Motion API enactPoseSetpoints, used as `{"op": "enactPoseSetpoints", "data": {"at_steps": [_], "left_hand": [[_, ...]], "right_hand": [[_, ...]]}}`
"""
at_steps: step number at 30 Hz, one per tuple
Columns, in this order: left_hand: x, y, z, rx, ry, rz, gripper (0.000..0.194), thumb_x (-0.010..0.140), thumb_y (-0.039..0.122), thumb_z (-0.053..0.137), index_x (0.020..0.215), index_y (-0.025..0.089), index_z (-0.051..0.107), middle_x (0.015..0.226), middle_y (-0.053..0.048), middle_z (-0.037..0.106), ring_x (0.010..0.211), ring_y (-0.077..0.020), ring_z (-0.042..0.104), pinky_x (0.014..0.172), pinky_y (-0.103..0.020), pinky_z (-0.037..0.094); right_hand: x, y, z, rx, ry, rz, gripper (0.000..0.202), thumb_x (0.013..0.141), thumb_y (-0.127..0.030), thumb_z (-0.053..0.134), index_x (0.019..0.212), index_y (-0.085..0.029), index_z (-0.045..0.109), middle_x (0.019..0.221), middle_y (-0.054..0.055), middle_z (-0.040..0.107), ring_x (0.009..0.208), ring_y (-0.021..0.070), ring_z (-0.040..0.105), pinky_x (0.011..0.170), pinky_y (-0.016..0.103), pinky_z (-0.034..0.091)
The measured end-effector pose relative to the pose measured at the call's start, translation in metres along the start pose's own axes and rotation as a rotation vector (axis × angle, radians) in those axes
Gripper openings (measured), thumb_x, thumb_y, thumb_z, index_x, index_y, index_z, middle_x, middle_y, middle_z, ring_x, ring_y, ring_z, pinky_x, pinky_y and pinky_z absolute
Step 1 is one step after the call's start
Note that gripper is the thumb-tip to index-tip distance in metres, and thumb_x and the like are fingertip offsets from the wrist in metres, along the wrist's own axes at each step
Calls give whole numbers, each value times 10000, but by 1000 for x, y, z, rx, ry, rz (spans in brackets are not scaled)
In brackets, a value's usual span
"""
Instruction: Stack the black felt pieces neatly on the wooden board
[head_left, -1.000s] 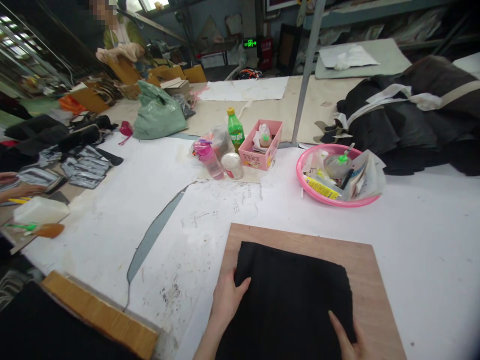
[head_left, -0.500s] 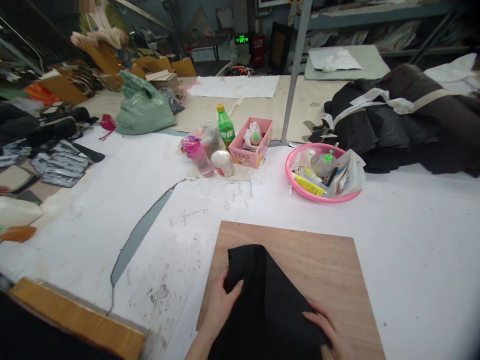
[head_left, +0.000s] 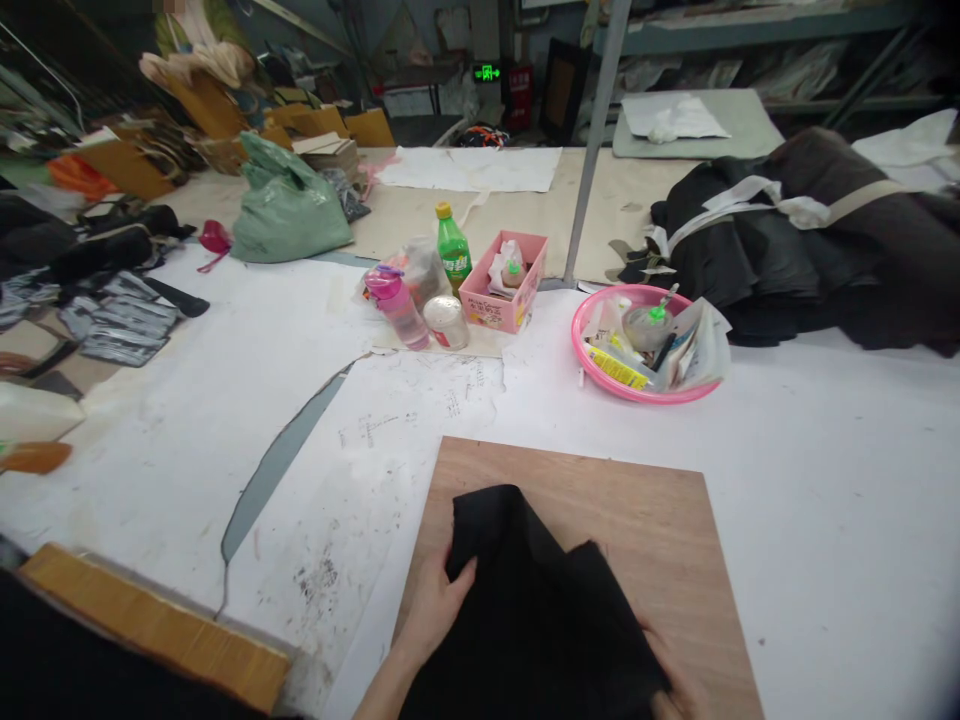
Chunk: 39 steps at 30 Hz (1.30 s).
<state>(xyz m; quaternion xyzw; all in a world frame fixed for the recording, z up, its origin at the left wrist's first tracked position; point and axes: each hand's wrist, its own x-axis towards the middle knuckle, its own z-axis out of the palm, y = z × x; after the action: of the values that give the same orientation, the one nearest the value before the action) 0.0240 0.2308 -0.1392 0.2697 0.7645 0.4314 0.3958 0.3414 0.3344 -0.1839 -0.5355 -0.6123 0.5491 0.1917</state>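
Observation:
A piece of black fabric [head_left: 525, 610] is held up over a brown wooden board [head_left: 637, 520] on the white-covered table. My left hand [head_left: 439, 600] grips its left edge, with the thumb on top and the fingers behind. Low on the right side, my right hand [head_left: 671, 675] holds the other edge; its fingers are partly hidden by the cloth and blurred. The upper edge of the fabric shows two raised peaks with a dip between them.
Beyond the board stand a pink basin [head_left: 645, 395] of small items, a pink box [head_left: 499, 310], a green bottle [head_left: 453, 250] and a pink-lidded bottle [head_left: 401, 315]. A tied dark fabric bundle [head_left: 795, 240] lies right. A wooden edge [head_left: 150, 630] is near left. A person [head_left: 199, 60] stands far left.
The fabric's right part has lifted and folded into a second peak. My right hand has slid lower along the right edge. My left hand keeps its hold, shifted slightly left.

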Motion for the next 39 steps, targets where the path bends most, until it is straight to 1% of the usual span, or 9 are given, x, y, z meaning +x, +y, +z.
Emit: {"op": "enactPoseSetpoints", "data": {"at_steps": [4, 8, 12, 17, 21, 27, 32, 34, 39], "left_hand": [[-20, -15, 8, 68, -162, 209, 507, 754, 102, 552, 1235, 236, 642, 1366, -73, 569, 1257, -243, 530, 1107, -425, 388], [-3, -20, 2, 32, -17, -28, 496, 790, 214, 603, 1280, 136, 581, 1196, -122, 672, 1085, -257, 646, 971, -414, 511], [2, -12, -3, 52, 33, -77, 393, 879, 293, 511, 1210, 116, 627, 1155, -138, 693, 1073, -283, 655, 970, -447, 512], [-39, -14, 13, 230, -192, 302, 605, 671, 53, 500, 1217, 261, 656, 1383, -65, 557, 1318, -276, 477, 1124, -472, 364], [-32, -18, 12, 215, -50, 169, 686, 712, 91, 543, 1389, 191, 497, 1331, -132, 580, 1185, -266, 585, 1028, -451, 464], [-10, -10, 3, 149, 19, -21, 353, 871, 266, 497, 1150, 133, 668, 1099, -135, 709, 1040, -293, 660, 939, -436, 518], [-47, -18, 18, 257, -240, 327, 664, 667, 41, 511, 1273, 290, 623, 1362, -64, 568, 1243, -267, 544, 1039, -413, 460], [-46, -23, 18, 260, -198, 251, 746, 683, 49, 529, 1394, 274, 502, 1357, -87, 568, 1196, -255, 580, 1010, -415, 485], [-11, -23, 5, 126, 9, -72, 555, 776, 261, 621, 1312, 136, 545, 1222, -132, 664, 1123, -279, 632, 994, -421, 499]], "right_hand": [[18, -9, -14, 107, -86, 194, 638, 709, -359, 674, 1325, -224, 575, 1268, 79, 632, 1225, 302, 545, 1054, 447, 453], [32, -21, -4, 112, 82, 420, 609, 749, -576, 691, 1183, -152, 640, 1183, 98, 676, 1210, 320, 554, 1034, 442, 470], [24, -23, 6, 269, 66, 484, 625, 776, -634, 662, 1212, -188, 612, 1187, 71, 677, 1179, 289, 583, 978, 405, 520], [21, -23, -2, 271, 109, 574, 584, 749, -658, 665, 1101, -192, 692, 1016, 94, 730, 1075, 338, 641, 851, 444, 590], [13, -20, 6, 142, 175, 443, 516, 729, -588, 678, 1058, -192, 710, 1042, 83, 723, 1140, 365, 597, 931, 482, 549], [-15, -8, 12, 35, 24, -85, 304, 737, -386, 569, 956, -266, 745, 1242, 38, 646, 1231, 308, 539, 1114, 469, 381], [8, -15, -9, 219, 62, 416, 599, 735, -471, 681, 1269, -216, 590, 1276, 73, 629, 1245, 304, 526, 1038, 445, 464], [17, -19, -10, 303, 81, 556, 658, 750, -564, 693, 1267, -173, 579, 1219, 96, 659, 1203, 318, 559, 1010, 448, 490], [6, -18, 7, 115, 157, 305, 481, 657, -554, 722, 985, -202, 729, 1083, 82, 714, 1156, 364, 586, 996, 471, 506]]}}
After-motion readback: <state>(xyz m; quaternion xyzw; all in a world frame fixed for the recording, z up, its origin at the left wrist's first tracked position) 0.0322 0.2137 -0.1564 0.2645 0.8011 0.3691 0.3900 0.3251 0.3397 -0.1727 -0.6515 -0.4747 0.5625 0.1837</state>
